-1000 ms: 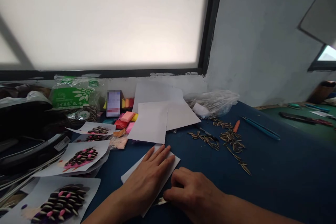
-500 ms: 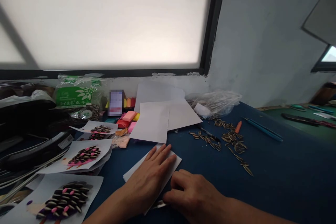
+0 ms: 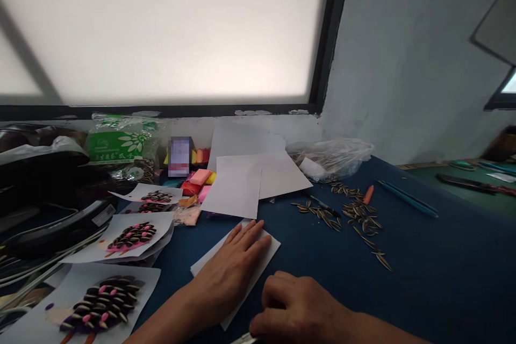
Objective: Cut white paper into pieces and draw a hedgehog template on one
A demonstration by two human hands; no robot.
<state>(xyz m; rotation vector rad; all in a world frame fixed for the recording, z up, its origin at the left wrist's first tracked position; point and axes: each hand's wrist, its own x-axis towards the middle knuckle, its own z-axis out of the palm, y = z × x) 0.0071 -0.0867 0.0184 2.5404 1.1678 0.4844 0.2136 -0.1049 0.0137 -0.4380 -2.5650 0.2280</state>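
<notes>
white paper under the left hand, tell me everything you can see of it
The white paper looks plain, thin and straight-edged, seemingly in more than one layer along its left side. It lies flat and slantwise on the blue table. The left hand rests palm down across it, hiding its middle; no marks show on the parts left visible.

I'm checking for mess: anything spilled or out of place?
Striped seeds lie scattered on the blue tabletop right of the white papers, loose rather than contained; whether spilled or set out, I can't tell.
</notes>
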